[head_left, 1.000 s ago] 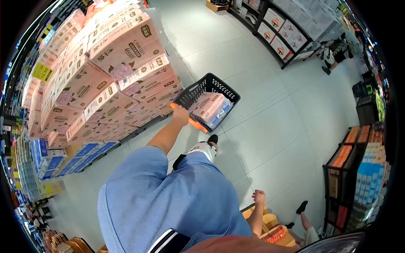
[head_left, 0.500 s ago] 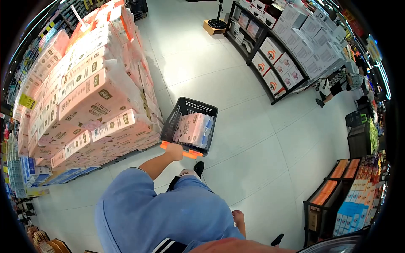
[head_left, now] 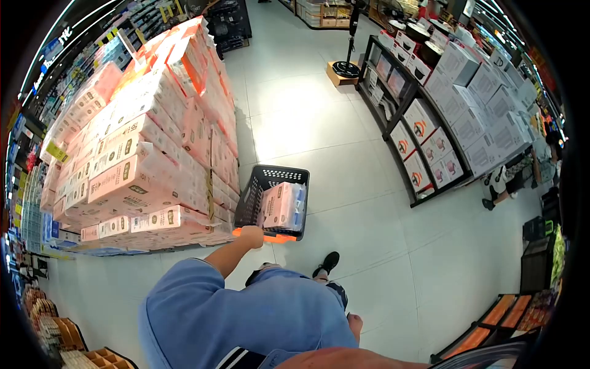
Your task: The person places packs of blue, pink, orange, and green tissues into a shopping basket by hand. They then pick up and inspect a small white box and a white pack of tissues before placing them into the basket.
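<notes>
My left hand (head_left: 251, 237) is closed around the orange handle (head_left: 280, 238) of a black plastic shopping basket (head_left: 248, 198). Inside the basket lies a pink pack of tissues (head_left: 278, 205), beside a blue and white pack (head_left: 298, 208). The basket is out in front of me, its left side close to a tall stack of pink tissue packs (head_left: 153, 166). My right hand (head_left: 354, 323) hangs low at my right side, partly covered by my blue shirt (head_left: 258, 313); its fingers are too hidden to make out.
A black shelf rack (head_left: 424, 147) with boxed goods stands to the right, white boxes (head_left: 482, 104) stacked behind it. Ahead, a black pole stand (head_left: 347, 67) rests on a cardboard box. Another person (head_left: 513, 175) is at the far right. Wooden bins (head_left: 70, 332) sit lower left.
I have stepped forward, my right foot now out in front. The pink stack and rack appear lower in view and nearer. My left hand keeps its grip on the basket.
</notes>
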Demonstrator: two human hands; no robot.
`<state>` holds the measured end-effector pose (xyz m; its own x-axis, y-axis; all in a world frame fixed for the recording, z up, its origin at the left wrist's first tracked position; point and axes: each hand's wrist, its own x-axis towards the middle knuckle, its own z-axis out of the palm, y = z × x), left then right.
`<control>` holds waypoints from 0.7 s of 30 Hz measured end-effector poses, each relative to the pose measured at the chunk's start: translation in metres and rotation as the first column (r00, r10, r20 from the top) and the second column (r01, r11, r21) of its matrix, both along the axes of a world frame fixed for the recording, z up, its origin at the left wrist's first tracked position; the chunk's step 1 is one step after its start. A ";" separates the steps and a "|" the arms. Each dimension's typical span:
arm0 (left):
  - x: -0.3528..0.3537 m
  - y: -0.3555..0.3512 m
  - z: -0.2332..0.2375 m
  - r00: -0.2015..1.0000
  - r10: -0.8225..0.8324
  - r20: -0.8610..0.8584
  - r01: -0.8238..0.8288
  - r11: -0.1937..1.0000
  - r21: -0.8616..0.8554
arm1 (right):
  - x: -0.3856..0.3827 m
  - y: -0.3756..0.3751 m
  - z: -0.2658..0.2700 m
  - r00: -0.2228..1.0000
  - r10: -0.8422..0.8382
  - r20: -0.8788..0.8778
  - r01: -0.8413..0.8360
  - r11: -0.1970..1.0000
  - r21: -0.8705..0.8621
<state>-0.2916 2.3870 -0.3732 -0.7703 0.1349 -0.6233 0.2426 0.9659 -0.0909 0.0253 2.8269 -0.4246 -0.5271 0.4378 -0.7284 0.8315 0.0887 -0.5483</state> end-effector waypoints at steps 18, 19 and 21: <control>-0.158 0.000 -0.017 0.962 0.063 -0.267 -0.112 0.979 -0.171 | -0.555 0.029 0.486 -0.662 -0.308 -0.683 -0.605 0.758 0.245; -0.171 -0.002 -0.015 0.963 0.065 -0.260 -0.112 0.979 -0.171 | -0.573 0.026 0.485 -0.616 -0.378 -0.691 -0.681 0.697 0.226; -0.200 -0.008 -0.008 0.971 0.225 -0.085 -0.226 0.974 0.003 | -0.607 0.017 0.481 -0.532 -0.488 -0.692 -0.777 0.606 0.171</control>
